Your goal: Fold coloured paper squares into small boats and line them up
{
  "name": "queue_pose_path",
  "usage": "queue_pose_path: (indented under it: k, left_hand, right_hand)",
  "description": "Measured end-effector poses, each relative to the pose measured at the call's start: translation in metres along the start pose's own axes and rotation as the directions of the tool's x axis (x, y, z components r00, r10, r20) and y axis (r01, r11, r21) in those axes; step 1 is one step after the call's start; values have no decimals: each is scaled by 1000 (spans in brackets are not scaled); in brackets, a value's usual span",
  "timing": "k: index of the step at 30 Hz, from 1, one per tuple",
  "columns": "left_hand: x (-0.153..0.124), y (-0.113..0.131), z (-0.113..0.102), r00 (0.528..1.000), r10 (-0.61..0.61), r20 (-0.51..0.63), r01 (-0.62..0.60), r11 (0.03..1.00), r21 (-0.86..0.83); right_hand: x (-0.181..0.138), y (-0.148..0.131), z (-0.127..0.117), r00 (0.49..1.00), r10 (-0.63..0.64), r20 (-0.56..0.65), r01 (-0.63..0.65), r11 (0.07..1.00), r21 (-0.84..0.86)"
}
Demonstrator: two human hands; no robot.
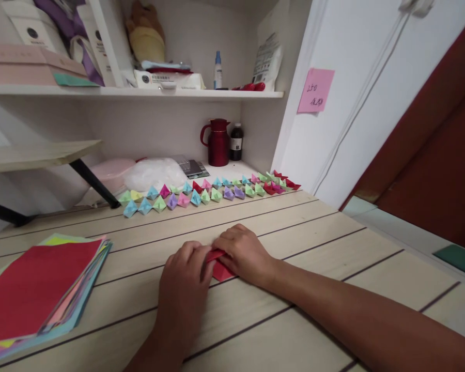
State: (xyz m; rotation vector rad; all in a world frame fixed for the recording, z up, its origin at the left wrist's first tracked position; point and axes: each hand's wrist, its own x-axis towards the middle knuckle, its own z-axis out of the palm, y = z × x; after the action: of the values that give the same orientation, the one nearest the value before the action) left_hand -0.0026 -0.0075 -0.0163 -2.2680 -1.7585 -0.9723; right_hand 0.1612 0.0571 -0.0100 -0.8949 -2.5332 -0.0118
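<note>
A partly folded piece of red paper (222, 271) lies on the wooden table between my two hands. Its lower tip and a raised red edge show; the rest is hidden under fingers. My left hand (188, 266) grips the left side of it, fingers curled. From the right, my right hand (242, 253) closes over the upper right part, fingers bent and pressed together. Beyond the hands, several small folded paper boats (159, 203) in blue, green, pink, purple and red stand in rows along the table's back edge.
On the left lies a stack of coloured paper sheets (46, 284), red on top. A small raised shelf (42, 155) with black legs stands behind it. Farther back are a plastic bag (155, 174), a red jug (218, 144) and a dark bottle (236, 142).
</note>
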Motion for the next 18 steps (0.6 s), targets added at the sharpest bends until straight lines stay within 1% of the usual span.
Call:
queue_pose_path:
  k: [3,7,10,11,12,14,16,17,18]
  left_hand:
    - [1,3,0,998,21,60,-28,993,113]
    - [1,7,0,994,8,110,-36,968,249]
    - [0,9,-1,990,-4,138,-36,957,288]
    - [0,8,-1,992,-27,125,-9,962,274]
    - [0,7,-2,993,-69,93,44,969,242]
    - [2,4,-4,981,-195,-9,195,971,139]
    - [5,-2,-7,942,-316,-116,323,945,45]
    - [7,-5,-8,921,-357,-158,364,931,19]
    - [9,-8,-10,904,-382,-193,390,921,5]
  right_hand:
    - [0,-2,-1,1000,6,-8,-5,999,50]
    - [0,-6,-1,1000,-15,-4,15,997,82]
    - [0,-5,-3,999,-38,5,37,993,108]
    - [0,-4,-5,999,-35,-6,35,990,133]
    - [-1,-3,-8,999,-23,-33,29,986,167]
    - [-3,-3,-17,990,41,-132,-5,966,257]
    - [-7,-8,-26,957,155,-243,-56,927,372]
    - [-8,-12,-30,934,217,-285,-72,893,444]
    - [-10,-16,-32,923,265,-279,-82,844,531]
